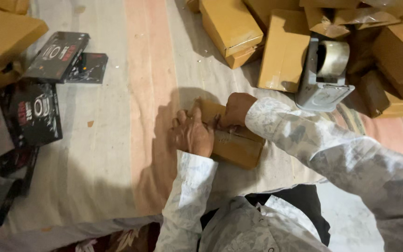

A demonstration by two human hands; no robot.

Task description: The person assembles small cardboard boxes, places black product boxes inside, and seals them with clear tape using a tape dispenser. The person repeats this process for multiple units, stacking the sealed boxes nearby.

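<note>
Spread underneath everything: a pale striped cloth [117, 154] with a broad pinkish band running from near to far. Heaped at the far right: a pile of brown cardboard boxes [283, 49], some tilted against one another, crowding the ground beyond the hands. Scattered along the left edge: flat black printed cartons [36, 112], a few overlapping, with more brown boxes [3, 32] at the far left corner. Standing among the far-right pile, just beyond the right forearm: a grey tape dispenser [323, 77] loaded with a roll of clear tape.

Lying in the middle, on the cloth: a small brown cardboard box [234, 147], set at an angle, well apart from the black cartons and near the dispenser. Pressed flat on its left end: the left hand [193, 133], fingers stretched out and spread, gripping nothing, only bearing down on the top. Resting at the far edge of the same box: the right hand [235, 109], curled into a loose fist against the cardboard; impossible to tell whether anything is pinched inside. Covering both arms: patterned pale sleeves [332, 154].
</note>
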